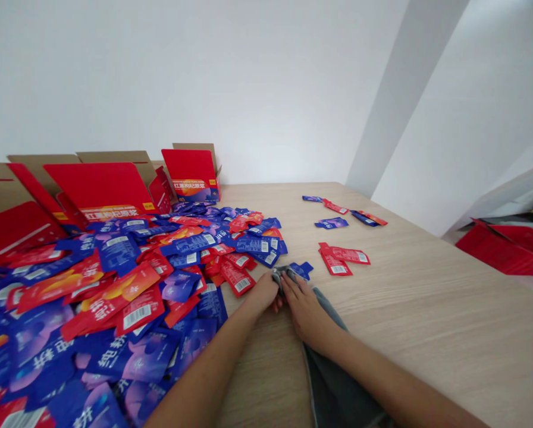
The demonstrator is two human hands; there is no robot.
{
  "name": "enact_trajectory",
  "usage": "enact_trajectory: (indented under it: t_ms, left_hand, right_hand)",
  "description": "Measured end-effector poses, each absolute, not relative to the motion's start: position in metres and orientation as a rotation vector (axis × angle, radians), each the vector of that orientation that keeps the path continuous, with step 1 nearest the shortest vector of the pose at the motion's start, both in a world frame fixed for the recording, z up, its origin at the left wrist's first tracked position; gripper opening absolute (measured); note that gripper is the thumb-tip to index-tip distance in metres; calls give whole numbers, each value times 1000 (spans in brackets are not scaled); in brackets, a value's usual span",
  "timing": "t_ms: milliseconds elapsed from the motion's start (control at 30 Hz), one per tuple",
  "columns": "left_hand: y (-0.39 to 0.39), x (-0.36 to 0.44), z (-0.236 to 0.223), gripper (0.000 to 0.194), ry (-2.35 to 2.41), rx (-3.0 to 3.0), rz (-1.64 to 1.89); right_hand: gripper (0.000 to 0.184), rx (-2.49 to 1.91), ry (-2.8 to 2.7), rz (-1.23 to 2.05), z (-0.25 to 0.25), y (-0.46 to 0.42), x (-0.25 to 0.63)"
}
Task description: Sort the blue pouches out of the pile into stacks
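My left hand [270, 290] is closed, its fingers curled around a bunched part of a grey cloth [326, 371]. Pressed against the same bunch is my right hand [303, 304], with its fingers held together. The rest of the cloth trails toward me under my right forearm. Just beyond my fingertips a blue sachet [301, 271] sticks out; its near end is hidden, so whether I grip it cannot be made out. Left of my hands a large heap of blue and red sachets [148, 297] spreads over the wooden table [409, 333], with a red sachet [237, 277] at its near edge.
Open red cartons [193, 169] stand behind the heap against the wall. Right of centre, several loose sachets [332, 223] and a red pair [338, 259] lie on the table. A red bag or box [507, 246] sits beyond the table's right edge.
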State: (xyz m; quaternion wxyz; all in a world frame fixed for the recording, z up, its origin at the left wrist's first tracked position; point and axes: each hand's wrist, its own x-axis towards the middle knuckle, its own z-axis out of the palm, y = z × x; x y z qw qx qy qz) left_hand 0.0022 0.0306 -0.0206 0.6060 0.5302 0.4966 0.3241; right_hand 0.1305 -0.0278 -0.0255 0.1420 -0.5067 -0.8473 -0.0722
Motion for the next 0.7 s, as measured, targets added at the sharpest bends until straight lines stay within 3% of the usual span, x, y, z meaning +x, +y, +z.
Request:
enact_trajectory:
  t_ms: [233,500,700]
  left_hand:
    - [24,-3,-5,16,1152,1251,633]
    - [22,-10,-3,29,1236,1411,812]
    - [29,-18,-3,40,1262,1471,831]
  right_hand:
    - [55,-1792,-2287,-151,-20,1,159]
    - [52,-1616,-1670,220,-16,5,196]
    - [45,-1382,-1700,189,1,-12,182]
